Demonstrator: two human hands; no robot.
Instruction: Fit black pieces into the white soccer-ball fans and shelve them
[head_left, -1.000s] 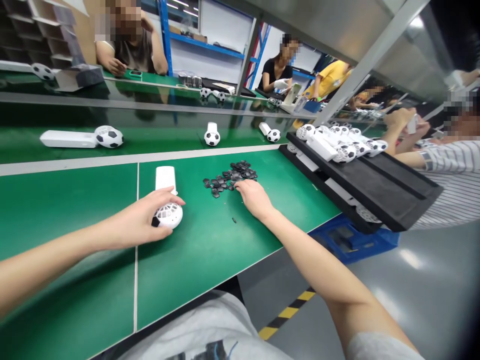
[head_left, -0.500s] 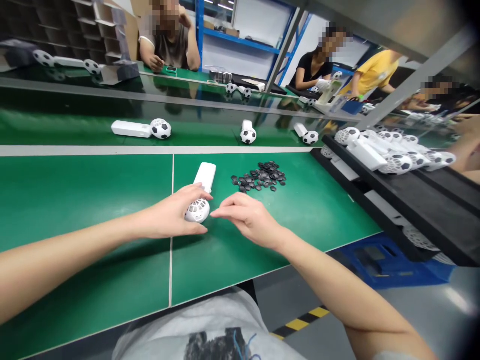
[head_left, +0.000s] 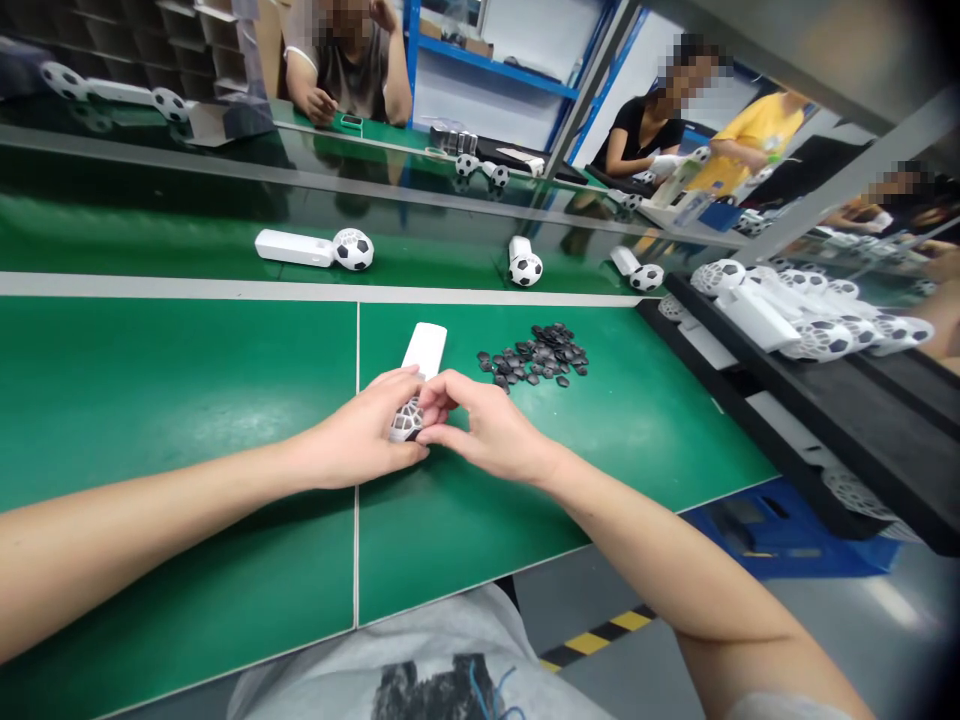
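Observation:
A white device with a long flat handle (head_left: 425, 348) and a round lattice head (head_left: 406, 418) lies on the green table (head_left: 187, 400). My left hand (head_left: 360, 425) is wrapped round the left side of the head. From the right, my right hand (head_left: 480, 425) has its fingers bent against the same head, covering its right part; whether a small piece is between them is hidden. A dark patch shows at the head's lower edge. Behind my right hand lies a loose pile of small black pieces (head_left: 551, 350).
Beyond the white rail (head_left: 150, 287), devices with black-patched ball heads (head_left: 352, 250) lie on the green belt. Black trays (head_left: 847, 400) holding several devices stand at the right. People sit across the line.
My right hand has moved left onto the ball head, where a dark patch now shows. The view has shifted slightly, and the devices on the belt appear farther right.

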